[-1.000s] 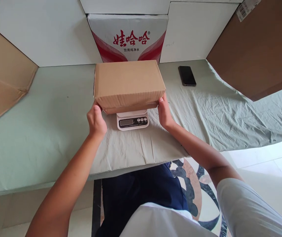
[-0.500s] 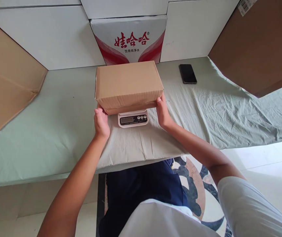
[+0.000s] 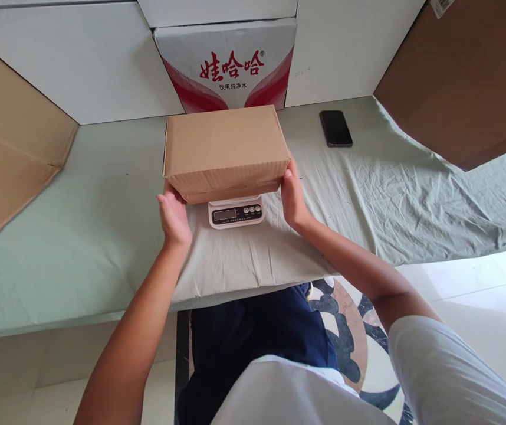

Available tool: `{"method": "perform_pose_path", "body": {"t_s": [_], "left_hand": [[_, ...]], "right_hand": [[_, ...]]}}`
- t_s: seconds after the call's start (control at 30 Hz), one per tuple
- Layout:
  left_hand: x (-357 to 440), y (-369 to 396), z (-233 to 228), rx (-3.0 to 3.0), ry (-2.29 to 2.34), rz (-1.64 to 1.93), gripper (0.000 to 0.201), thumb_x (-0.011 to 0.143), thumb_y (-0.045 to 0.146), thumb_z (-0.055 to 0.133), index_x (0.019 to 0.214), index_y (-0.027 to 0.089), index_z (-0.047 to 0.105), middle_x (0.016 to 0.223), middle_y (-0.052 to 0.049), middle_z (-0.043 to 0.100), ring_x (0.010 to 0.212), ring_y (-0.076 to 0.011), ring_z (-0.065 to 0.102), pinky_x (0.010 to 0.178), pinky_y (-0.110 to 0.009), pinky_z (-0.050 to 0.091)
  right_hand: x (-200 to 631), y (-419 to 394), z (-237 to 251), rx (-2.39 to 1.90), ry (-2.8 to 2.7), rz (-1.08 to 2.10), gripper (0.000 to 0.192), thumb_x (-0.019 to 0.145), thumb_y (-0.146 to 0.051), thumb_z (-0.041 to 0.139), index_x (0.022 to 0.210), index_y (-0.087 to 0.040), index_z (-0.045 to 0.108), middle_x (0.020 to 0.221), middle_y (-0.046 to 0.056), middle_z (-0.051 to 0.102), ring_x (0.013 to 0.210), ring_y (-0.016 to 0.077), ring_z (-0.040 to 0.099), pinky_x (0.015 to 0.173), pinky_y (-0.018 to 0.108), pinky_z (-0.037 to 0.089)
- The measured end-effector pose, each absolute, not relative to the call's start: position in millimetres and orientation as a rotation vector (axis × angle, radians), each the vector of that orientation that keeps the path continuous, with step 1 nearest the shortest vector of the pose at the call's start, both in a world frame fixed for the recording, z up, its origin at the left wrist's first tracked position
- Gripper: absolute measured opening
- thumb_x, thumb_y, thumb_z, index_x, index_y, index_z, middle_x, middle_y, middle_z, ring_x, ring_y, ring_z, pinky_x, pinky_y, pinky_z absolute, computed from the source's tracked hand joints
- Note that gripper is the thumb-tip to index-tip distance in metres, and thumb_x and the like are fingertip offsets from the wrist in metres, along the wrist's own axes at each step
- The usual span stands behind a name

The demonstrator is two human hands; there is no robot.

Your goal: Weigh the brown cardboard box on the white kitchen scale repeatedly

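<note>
A closed brown cardboard box [image 3: 226,141] sits over a small white digital kitchen scale [image 3: 236,212], hiding the weighing platform. I cannot tell whether the box's full weight rests on it. The scale's front panel shows a small display and round buttons; I cannot make out a reading. At the box's lower left corner, my left hand [image 3: 176,218] supports it with fingers partly hidden underneath and the thumb held away. My right hand [image 3: 292,195] grips the right front corner, thumb against the cardboard and fingers behind the edge.
A black smartphone [image 3: 336,128] lies at the right rear of the cloth-covered table [image 3: 80,254]. Behind stands a white and red carton [image 3: 230,71] with Chinese lettering, between white panels. Large brown cardboard pieces flank the table at left [image 3: 14,141] and right [image 3: 460,82].
My left hand has shifted slightly left, its thumb farther from the box. The box sits a little farther left over the scale, and the whole view has shifted slightly too.
</note>
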State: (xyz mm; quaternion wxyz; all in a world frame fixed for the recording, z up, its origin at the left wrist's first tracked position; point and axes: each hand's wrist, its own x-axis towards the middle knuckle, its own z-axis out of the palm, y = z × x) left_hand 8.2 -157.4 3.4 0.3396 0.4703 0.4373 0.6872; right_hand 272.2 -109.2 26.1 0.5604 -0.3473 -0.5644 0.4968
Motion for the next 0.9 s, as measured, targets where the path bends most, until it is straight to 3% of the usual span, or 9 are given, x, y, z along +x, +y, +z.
{"method": "perform_pose_path", "body": {"t_s": [0.2,0.3,0.43,0.7,0.9], "left_hand": [[-14,-150,-6,1.200,1.128,1.837,0.074,0.095,0.085,0.031,0.147,0.041,0.059,0.171,0.007,0.043,0.166,-0.0295,0.027,0.135,-0.056,0.029],[-24,-144,-14,1.247,1.141,1.831,0.071,0.097,0.083,0.029,0.150,0.043,0.056,0.172,0.009,0.040,0.165,-0.0300,0.028,0.135,-0.058,0.030],[-33,-139,-18,1.284,1.242,1.837,0.077,0.094,0.087,0.021,0.151,0.047,0.054,0.171,0.009,0.042,0.164,-0.0295,0.030,0.135,-0.059,0.029],[-39,-133,-14,1.227,1.277,1.758,0.090,0.085,0.095,0.020,0.158,0.049,0.044,0.175,0.009,0.033,0.167,-0.0269,0.022,0.139,-0.054,0.022],[-33,-131,-14,1.187,1.189,1.790,0.091,0.088,0.093,0.022,0.158,0.041,0.047,0.174,0.004,0.039,0.165,-0.0306,0.028,0.135,-0.056,0.030]], "right_hand": [[320,-62,29,-0.885,-1.159,0.955,0.078,0.094,-0.077,0.035,0.162,-0.041,0.029,0.178,-0.005,0.027,0.171,0.0269,0.018,0.140,0.057,0.011],[351,-32,17,-0.948,-1.116,0.858,0.076,0.096,-0.077,0.022,0.163,-0.043,0.029,0.178,-0.005,0.025,0.170,0.0321,0.017,0.135,0.068,0.015],[373,-7,-4,-1.035,-1.045,0.831,0.083,0.091,-0.082,0.023,0.162,-0.041,0.034,0.179,-0.001,0.025,0.170,0.0351,0.018,0.133,0.070,0.020],[356,-10,-8,-1.124,-0.891,0.983,0.083,0.089,-0.075,0.034,0.160,-0.032,0.034,0.177,0.005,0.033,0.166,0.0253,0.032,0.137,0.057,0.022],[347,-17,-7,-1.072,-0.997,1.008,0.082,0.088,-0.077,0.034,0.160,-0.037,0.033,0.179,0.000,0.028,0.168,0.0237,0.027,0.138,0.058,0.017]]}}
